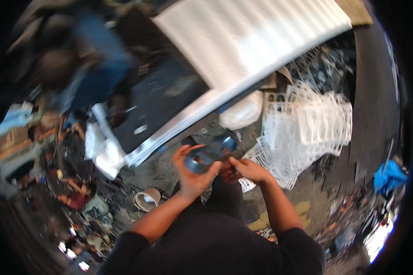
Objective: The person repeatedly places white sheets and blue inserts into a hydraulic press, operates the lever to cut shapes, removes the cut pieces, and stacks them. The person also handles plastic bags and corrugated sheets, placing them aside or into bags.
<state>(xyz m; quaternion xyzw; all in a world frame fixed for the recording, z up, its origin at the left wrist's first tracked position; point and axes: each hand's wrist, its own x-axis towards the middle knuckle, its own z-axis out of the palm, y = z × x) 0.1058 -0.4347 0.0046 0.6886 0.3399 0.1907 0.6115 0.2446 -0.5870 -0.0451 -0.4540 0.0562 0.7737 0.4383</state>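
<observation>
My left hand [193, 178] grips what looks like a cutting die [202, 158], a dark, shiny metal band bent into a long loop. Its thumb lies along the near side, with the fingers spread around the left end. Close by on the right, my right hand [251, 170] is closed, its thumb and fingers pressed together beside the loop's near edge. Blur and shadow hide whatever those fingers hold. Both hands are in front of my body, above my dark trousers.
Large white sheets [261, 41] lie stacked ahead beside a dark board [170, 96]. White sheets with cut-out holes [307, 123] are heaped at right, near a white bag [243, 112]. A pale bucket [147, 199] stands left of my legs. Blurred people [96, 55] are at left.
</observation>
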